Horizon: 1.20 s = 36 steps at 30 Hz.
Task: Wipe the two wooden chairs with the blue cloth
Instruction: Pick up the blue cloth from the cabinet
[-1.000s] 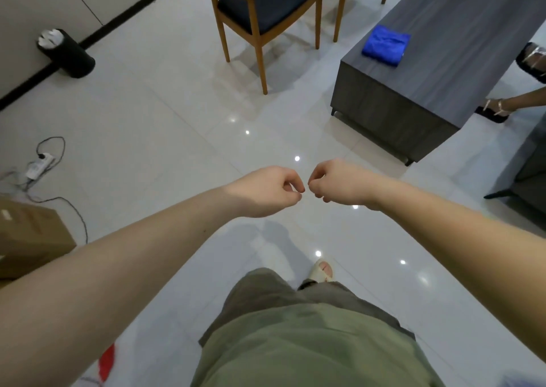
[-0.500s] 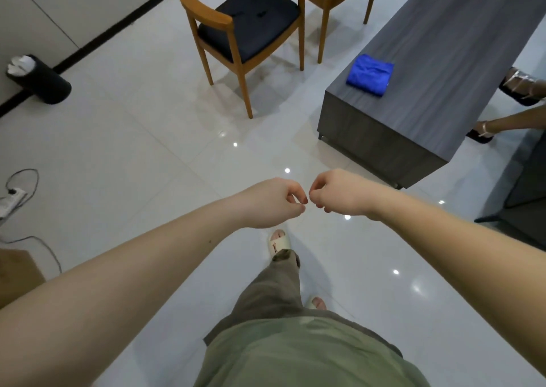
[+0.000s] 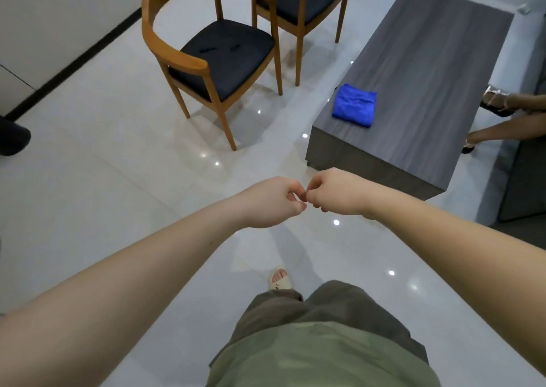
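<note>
Left hand (image 3: 273, 202) and right hand (image 3: 335, 193) hover curled, fingertips touching, holding nothing. Far right, one folded blue cloth (image 3: 354, 109) lies on the grey table (image 3: 419, 70); two wooden chairs (image 3: 215, 52) stand far left

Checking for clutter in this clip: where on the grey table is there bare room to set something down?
Nearly all of the grey table is bare. Only the folded blue cloth sits there, near the corner closest to the nearer wooden chair. The top is free beyond the cloth to the far end, and beside it toward the side where another person's feet are.
</note>
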Each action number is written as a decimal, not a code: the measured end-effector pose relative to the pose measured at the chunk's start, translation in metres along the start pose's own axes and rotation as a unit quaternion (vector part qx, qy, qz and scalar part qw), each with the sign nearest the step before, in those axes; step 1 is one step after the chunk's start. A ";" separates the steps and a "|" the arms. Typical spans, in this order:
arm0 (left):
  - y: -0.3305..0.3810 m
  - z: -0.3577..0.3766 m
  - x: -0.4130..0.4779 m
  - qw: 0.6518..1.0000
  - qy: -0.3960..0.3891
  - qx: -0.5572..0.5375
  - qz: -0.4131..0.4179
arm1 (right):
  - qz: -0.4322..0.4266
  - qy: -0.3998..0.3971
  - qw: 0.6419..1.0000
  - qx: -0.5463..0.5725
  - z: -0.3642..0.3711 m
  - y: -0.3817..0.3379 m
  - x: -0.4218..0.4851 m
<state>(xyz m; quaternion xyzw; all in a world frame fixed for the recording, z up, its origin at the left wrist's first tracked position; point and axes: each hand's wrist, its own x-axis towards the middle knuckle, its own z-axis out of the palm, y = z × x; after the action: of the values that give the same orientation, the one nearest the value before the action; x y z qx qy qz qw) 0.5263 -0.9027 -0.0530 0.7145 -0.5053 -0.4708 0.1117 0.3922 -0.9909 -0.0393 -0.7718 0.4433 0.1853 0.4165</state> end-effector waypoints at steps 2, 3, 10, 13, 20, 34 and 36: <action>-0.002 -0.013 0.011 1.000 -0.003 0.000 0.000 | 0.001 -0.002 1.000 0.000 -0.007 -0.006 0.013; -0.003 -0.018 0.016 1.000 -0.006 0.002 0.001 | 0.001 -0.003 1.000 -0.002 -0.010 -0.008 0.019; -0.015 -0.058 0.064 1.000 -0.016 0.010 -0.014 | 0.016 -0.015 1.000 0.006 -0.042 -0.017 0.074; -0.018 -0.077 0.089 1.000 -0.012 0.006 -0.024 | 0.013 -0.023 1.000 -0.002 -0.061 -0.020 0.103; -0.011 -0.125 0.163 0.998 -0.014 0.002 -0.067 | 0.004 -0.053 0.998 -0.020 -0.114 -0.024 0.180; 0.001 -0.209 0.274 0.997 -0.006 -0.013 -0.080 | -0.005 -0.070 0.996 -0.055 -0.203 -0.045 0.295; -0.003 -0.224 0.285 0.996 -0.013 -0.012 -0.085 | -0.002 -0.074 0.996 -0.053 -0.209 -0.053 0.310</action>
<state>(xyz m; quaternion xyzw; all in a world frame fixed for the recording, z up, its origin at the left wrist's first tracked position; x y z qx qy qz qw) 0.7179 -1.2081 -0.0957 0.7472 -0.4385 -0.4940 0.0733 0.5865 -1.3104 -0.0949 -0.7781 0.3992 0.2642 0.4067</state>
